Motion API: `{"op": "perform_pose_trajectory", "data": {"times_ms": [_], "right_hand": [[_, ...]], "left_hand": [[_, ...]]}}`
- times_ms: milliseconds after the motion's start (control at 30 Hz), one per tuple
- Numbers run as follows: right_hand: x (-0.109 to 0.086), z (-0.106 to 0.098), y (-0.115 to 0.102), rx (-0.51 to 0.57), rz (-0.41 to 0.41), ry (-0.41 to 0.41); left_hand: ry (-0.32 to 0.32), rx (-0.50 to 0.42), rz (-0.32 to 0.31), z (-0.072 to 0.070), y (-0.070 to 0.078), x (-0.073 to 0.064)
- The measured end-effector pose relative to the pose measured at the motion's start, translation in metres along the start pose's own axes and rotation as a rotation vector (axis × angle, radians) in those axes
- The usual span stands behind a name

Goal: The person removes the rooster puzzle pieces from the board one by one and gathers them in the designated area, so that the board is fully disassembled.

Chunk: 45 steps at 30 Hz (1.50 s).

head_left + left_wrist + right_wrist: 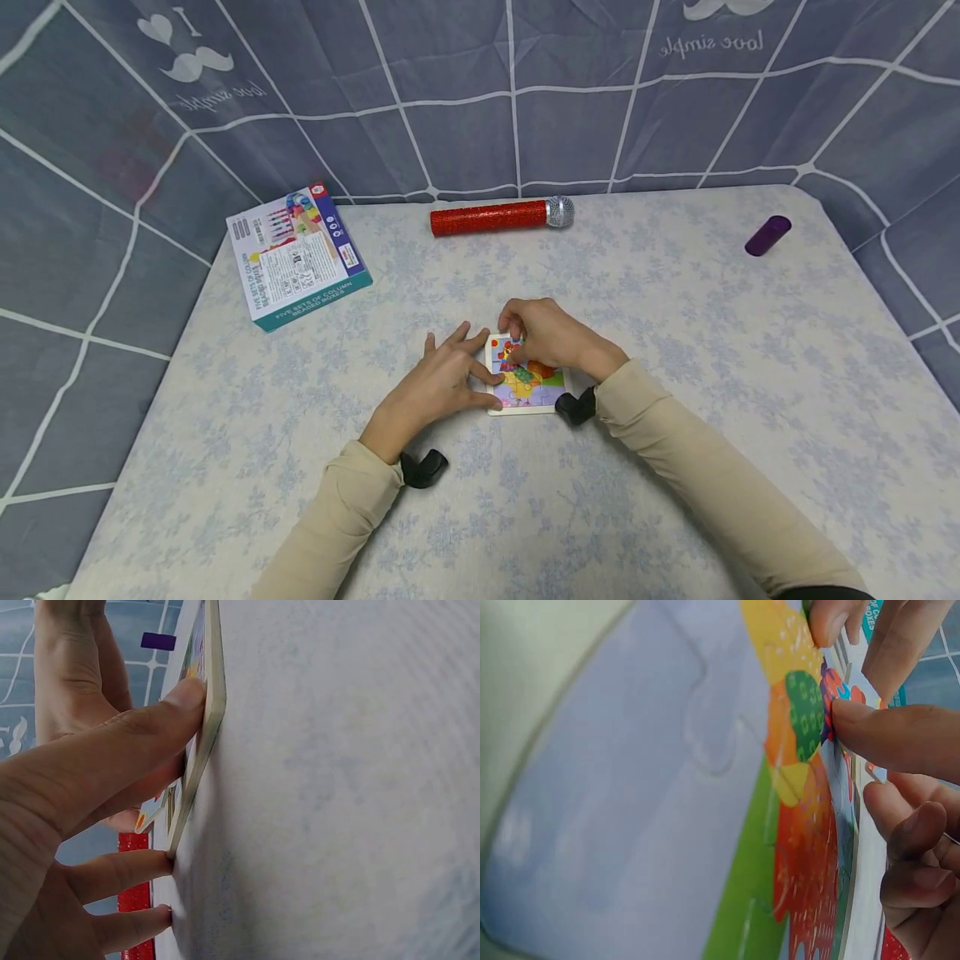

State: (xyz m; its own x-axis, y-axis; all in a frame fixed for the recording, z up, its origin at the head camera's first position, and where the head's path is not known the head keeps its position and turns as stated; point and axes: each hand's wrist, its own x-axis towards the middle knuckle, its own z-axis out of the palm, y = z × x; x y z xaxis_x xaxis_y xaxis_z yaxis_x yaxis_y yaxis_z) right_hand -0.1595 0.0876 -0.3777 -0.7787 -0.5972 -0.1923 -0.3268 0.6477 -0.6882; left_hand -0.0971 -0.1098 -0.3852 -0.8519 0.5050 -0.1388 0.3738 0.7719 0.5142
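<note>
A small jigsaw puzzle (525, 390) in a white-edged tray lies on the table, with a colourful bird picture. My left hand (438, 379) is at its left side, fingers spread; the thumb (184, 697) rests on the near edge and the other fingertips reach along the left side. From the far side my right hand (558, 333) bends over the puzzle's upper left. Its thumb (855, 720) lies against the picture, and its curled fingers pinch a puzzle piece (151, 813) that tilts up from the tray at the far left corner.
Behind the puzzle lies a red glittery toy microphone (491, 218). A boxed bead set (300, 258) sits at the back left, and a small purple cylinder (768, 236) at the back right. The patterned tablecloth (637, 517) meets a grey checked curtain (465, 142) behind.
</note>
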Motion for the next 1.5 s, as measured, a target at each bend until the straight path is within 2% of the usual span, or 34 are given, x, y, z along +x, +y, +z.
{"op": "perform_pose_trajectory", "data": {"times_ms": [200, 500, 667, 933, 1233, 1500], "right_hand": [[-0.001, -0.001, 0.003, 0.066, -0.015, 0.024], [-0.005, -0.01, 0.007, 0.27, 0.053, 0.02], [-0.01, -0.018, 0.019, 0.312, 0.074, 0.025], [-0.032, -0.037, 0.046, 0.296, 0.163, 0.073], [-0.056, -0.054, 0.071, 0.218, 0.248, 0.108], [-0.059, -0.054, 0.079, 0.124, 0.222, 0.156]], "left_hand": [[0.004, 0.001, 0.003, 0.0, 0.001, 0.0], [0.002, -0.01, -0.004, 0.0, 0.001, 0.0], [0.002, -0.016, -0.007, 0.001, 0.0, 0.0], [0.015, -0.026, -0.005, 0.003, 0.0, 0.0], [0.024, -0.017, -0.003, 0.001, 0.0, -0.001], [0.022, -0.019, -0.005, 0.001, 0.002, -0.001]]}}
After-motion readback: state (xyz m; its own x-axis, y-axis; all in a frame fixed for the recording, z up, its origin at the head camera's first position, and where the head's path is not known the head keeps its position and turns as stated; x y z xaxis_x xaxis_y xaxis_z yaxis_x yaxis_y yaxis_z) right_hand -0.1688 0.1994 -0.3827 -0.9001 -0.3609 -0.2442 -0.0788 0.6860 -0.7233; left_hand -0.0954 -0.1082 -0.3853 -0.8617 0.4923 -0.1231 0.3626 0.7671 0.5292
